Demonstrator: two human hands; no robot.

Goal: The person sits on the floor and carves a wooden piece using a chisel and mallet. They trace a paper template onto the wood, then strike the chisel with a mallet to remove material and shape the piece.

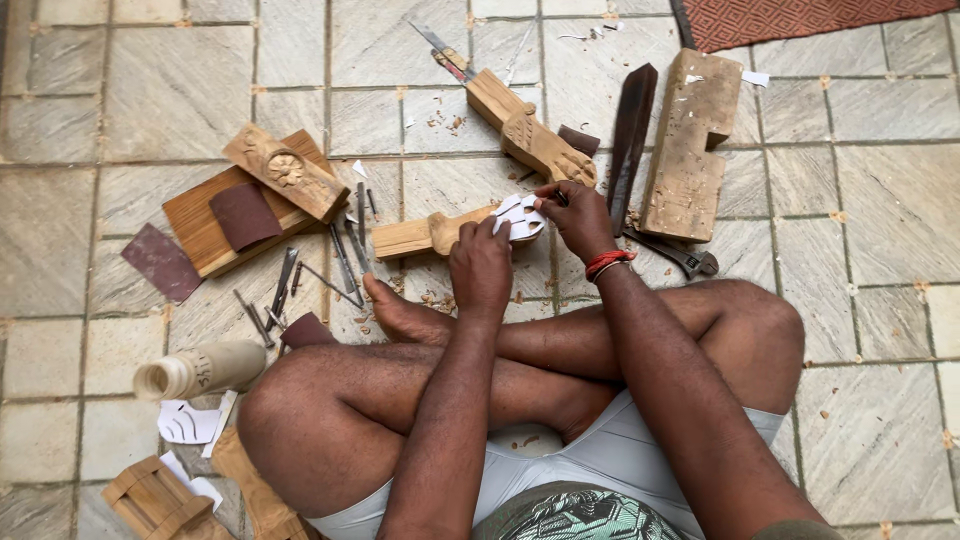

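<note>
On tiled floor (880,200), both hands (480,268) pressing paper template (520,218) onto carved wood (430,235)

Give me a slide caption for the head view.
Both hands, left hand and right hand, press a white paper template onto a wooden carving.

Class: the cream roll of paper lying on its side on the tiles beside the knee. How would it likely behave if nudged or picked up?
The roll of paper would probably roll, since it lies on its rounded side. It looks light and might crush under a firm grip.
</note>
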